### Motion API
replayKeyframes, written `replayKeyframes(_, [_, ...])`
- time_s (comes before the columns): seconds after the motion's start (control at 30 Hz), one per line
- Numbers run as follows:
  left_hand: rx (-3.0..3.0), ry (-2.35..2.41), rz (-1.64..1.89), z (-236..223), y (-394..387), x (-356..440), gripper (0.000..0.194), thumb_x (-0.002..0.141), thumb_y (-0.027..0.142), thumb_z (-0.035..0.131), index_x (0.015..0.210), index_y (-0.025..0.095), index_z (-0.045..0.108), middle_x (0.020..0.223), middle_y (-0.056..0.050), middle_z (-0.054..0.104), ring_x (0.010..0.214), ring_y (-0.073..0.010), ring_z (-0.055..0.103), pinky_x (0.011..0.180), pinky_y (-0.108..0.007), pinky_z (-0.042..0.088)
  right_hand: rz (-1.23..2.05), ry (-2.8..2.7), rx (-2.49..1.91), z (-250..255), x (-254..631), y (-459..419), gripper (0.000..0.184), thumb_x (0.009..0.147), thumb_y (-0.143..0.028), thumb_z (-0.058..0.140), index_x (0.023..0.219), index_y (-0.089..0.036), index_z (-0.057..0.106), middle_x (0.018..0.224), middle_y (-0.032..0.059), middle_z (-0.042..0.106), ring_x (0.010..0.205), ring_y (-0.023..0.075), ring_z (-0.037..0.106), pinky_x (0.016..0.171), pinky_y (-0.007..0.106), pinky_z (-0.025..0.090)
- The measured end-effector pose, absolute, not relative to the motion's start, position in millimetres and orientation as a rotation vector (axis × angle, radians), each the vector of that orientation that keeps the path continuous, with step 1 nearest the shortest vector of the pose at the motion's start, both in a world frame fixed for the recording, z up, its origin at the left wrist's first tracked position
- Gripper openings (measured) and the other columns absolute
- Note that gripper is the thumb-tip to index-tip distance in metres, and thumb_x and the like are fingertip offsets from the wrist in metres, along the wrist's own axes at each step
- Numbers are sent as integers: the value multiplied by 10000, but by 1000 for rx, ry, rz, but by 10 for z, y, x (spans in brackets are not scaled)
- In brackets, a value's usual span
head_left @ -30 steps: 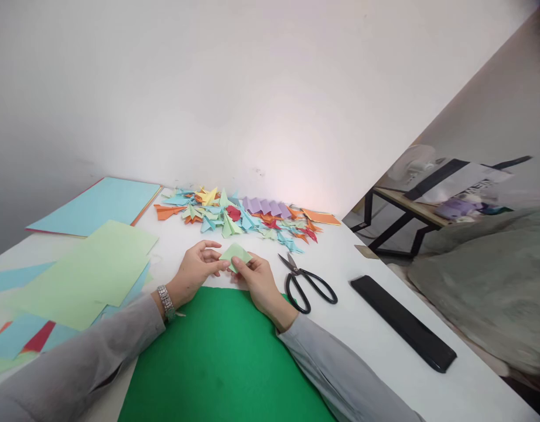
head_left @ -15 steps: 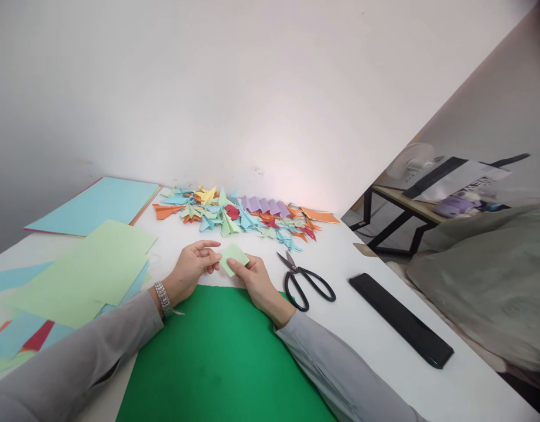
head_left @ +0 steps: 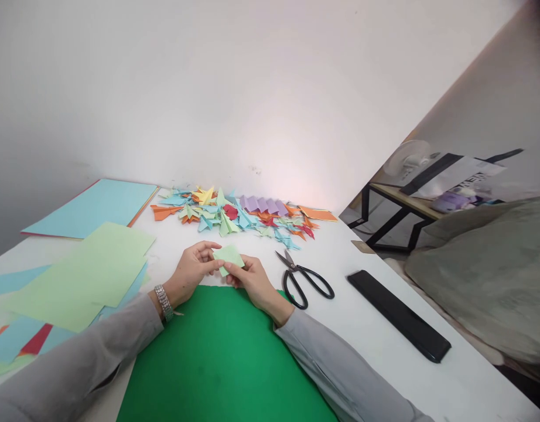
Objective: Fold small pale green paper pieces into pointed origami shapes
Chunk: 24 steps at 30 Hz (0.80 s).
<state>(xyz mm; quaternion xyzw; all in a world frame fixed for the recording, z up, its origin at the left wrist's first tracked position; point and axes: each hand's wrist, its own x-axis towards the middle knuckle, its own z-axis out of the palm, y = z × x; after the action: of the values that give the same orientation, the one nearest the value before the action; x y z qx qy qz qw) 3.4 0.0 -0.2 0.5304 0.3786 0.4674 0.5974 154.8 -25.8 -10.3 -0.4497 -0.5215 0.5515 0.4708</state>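
A small square of light green paper [head_left: 229, 255] is held up between both hands, above the far edge of a green mat [head_left: 221, 346]. My left hand [head_left: 193, 269] pinches its left side, thumb in front and fingers behind. On the lower right edge, my right hand [head_left: 256, 281] grips the paper with its thumb on the near face. Black-handled scissors [head_left: 296, 278] lie partly open just right of my right hand. Behind the paper spreads a pile of folded paper pieces [head_left: 228, 214] in many colours.
Light green sheets [head_left: 81, 275] overlap blue and red scraps on the left. A stack of blue sheets [head_left: 94, 205] sits by the wall. A black flat case [head_left: 397, 316] lies on the right, near the table edge. Beyond stands a side table [head_left: 406, 202].
The paper square has turned and shifted slightly left. My left hand has closed onto its left side, where its fingers were spread before. The view has moved a little.
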Motion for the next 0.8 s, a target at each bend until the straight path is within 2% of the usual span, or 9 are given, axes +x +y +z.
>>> replayKeyframes(0.13, [1211,864,1102,-15,-2,44,386,580,205,747,920,137,578,609,47,577,536,-80,532,555,-220,431,1384,-1281,-1087,-113,1561,-258,293,685,-432,677,667,-145,627,535,-1,608,449,89,485,474,219,359])
replayKeyframes(0.3, [1163,852,1060,-9,14,43,327,554,193,750,840,131,604,523,69,516,473,-65,483,497,-201,393,1364,-1434,-1049,-124,1577,-241,318,698,-433,663,581,-141,617,495,-5,594,438,86,466,478,225,361])
replayKeyframes(0.57, [1038,899,1136,-14,50,61,255,593,258,724,782,119,623,477,39,538,439,-72,467,458,-201,374,1324,-1521,-1058,-126,1563,-236,379,693,-502,652,559,-149,616,490,4,604,430,91,458,471,227,370])
replayKeyframes(0.73, [930,852,1171,41,28,74,294,643,337,690,831,129,603,558,20,577,488,-90,521,475,-214,416,1326,-1447,-1081,-138,1552,-235,391,725,-505,626,570,-147,635,501,4,595,433,87,448,462,223,357])
replayKeyframes(0.8, [978,831,1150,51,13,73,323,620,336,722,835,129,599,609,8,607,510,-87,535,492,-213,433,1316,-1410,-1088,-144,1553,-231,403,736,-510,613,574,-142,631,498,2,581,430,82,440,450,218,350])
